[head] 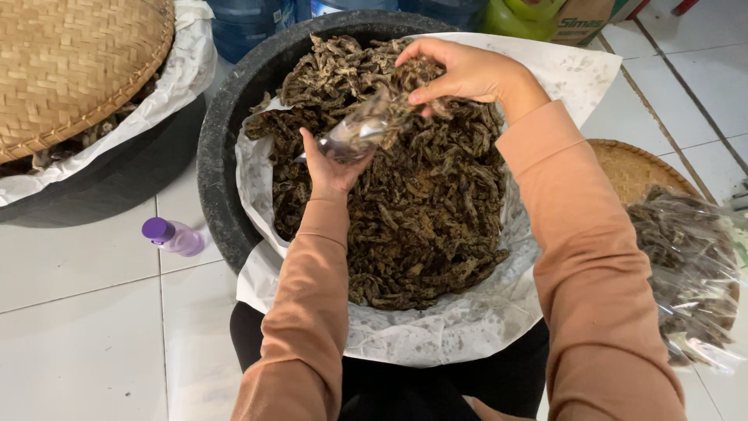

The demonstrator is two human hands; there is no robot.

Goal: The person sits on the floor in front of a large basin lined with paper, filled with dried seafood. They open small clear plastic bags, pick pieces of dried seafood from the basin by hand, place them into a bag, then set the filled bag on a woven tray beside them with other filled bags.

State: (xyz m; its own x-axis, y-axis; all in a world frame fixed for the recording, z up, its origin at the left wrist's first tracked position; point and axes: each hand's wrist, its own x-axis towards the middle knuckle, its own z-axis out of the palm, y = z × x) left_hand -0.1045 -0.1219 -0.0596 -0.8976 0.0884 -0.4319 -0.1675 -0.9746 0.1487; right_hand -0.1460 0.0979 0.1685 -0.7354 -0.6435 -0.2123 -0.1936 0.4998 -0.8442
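A black tub (222, 132) lined with white paper (436, 335) holds a heap of dark dried snack pieces (421, 210). My left hand (331, 168) grips a small clear plastic bag (366, 125) over the heap, its mouth turned to the right. My right hand (460, 74) is closed on a handful of the dried pieces at the bag's mouth. Both arms wear peach sleeves.
A second black tub at left is covered by a woven bamboo tray (70, 62). A small purple-capped bottle (173, 236) lies on the white tile floor. At right, filled clear bags (689, 273) pile on another woven tray (635, 168). Blue jugs stand behind.
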